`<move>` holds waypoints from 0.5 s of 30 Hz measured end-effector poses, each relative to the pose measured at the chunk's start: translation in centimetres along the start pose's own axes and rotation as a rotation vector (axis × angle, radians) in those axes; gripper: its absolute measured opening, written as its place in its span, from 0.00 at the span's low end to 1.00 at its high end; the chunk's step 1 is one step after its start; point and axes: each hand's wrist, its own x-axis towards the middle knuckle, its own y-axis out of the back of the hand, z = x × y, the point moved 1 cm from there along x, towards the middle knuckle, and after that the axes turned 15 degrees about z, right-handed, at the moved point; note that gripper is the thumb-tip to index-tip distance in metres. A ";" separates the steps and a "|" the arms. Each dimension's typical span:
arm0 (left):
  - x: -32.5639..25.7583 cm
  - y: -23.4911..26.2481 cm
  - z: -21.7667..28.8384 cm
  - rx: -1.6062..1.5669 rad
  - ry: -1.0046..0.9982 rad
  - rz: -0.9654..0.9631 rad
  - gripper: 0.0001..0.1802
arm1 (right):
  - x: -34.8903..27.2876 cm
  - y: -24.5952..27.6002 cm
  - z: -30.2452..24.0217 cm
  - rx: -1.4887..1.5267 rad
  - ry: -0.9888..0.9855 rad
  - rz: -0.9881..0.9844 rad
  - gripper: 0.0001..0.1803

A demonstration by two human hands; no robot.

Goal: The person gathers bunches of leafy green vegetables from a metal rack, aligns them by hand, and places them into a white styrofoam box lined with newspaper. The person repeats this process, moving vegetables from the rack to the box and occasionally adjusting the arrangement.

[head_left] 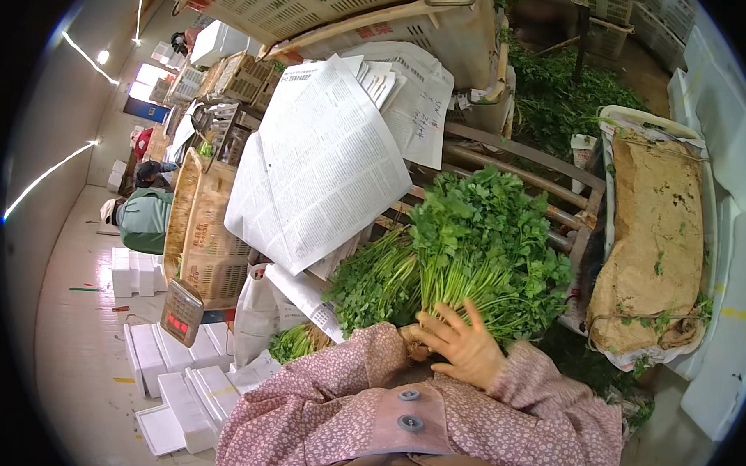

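Right hand (465, 353) up front, fingers spread wide over the near stems of the leafy green bunch (487, 245); left hand (416, 343) just beside it, curled and partly hidden (whether it grips anything, I can't tell). Here's the line that matters: the bunch lies straight ahead of the fingers, long axis running away and leaning right, stems near, leaves far. The right hand sits nearer its middle, the left by the stem ends. Beyond, rack rails (540, 161), newspaper sheets (318, 165) left, then plastic crates (445, 40).
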 end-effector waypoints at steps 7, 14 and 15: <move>-1.9 -0.7 1.5 0.181 -0.213 0.244 0.14 | 3.9 -10.1 1.1 -0.063 0.153 0.246 0.29; -5.1 -4.3 0.2 0.308 -0.512 0.553 0.20 | 4.1 -10.7 2.3 -0.013 0.089 0.447 0.14; -6.4 -4.9 -0.2 0.304 -0.560 0.584 0.20 | 4.3 -10.3 2.2 -0.027 0.090 0.420 0.13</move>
